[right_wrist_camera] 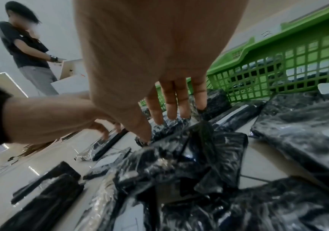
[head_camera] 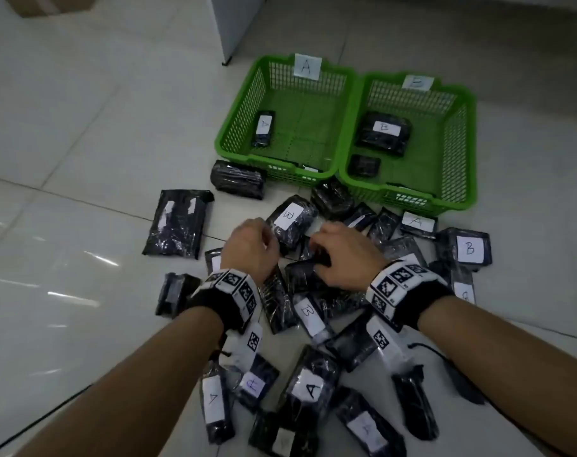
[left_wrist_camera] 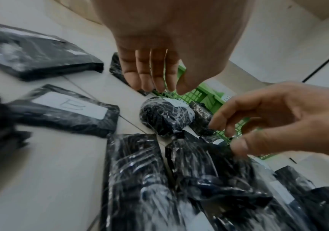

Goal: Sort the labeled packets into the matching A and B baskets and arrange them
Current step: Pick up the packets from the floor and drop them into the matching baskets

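Note:
Two green baskets stand side by side on the floor: basket A (head_camera: 234,127) holds one packet marked A (head_camera: 264,127), and basket B (head_camera: 462,153) holds a packet marked B (head_camera: 384,128) and a smaller one (head_camera: 364,164). Several black wrapped packets with white labels lie heaped in front of them. My left hand (head_camera: 252,245) (left_wrist_camera: 159,84) hovers with straight fingers, holding nothing, just left of a rounded packet marked B (head_camera: 290,219) (left_wrist_camera: 163,117). My right hand (head_camera: 326,255) (right_wrist_camera: 165,123) reaches down, its fingertips and thumb touching a dark packet (head_camera: 305,275) (left_wrist_camera: 199,164) with no label showing.
A large flat black packet (head_camera: 179,222) lies alone to the left of the heap. A white cabinet (head_camera: 237,21) and a cardboard box (head_camera: 49,3) stand at the back. Another person (right_wrist_camera: 29,51) stands off to the left. A black cable (head_camera: 435,351) trails at the right.

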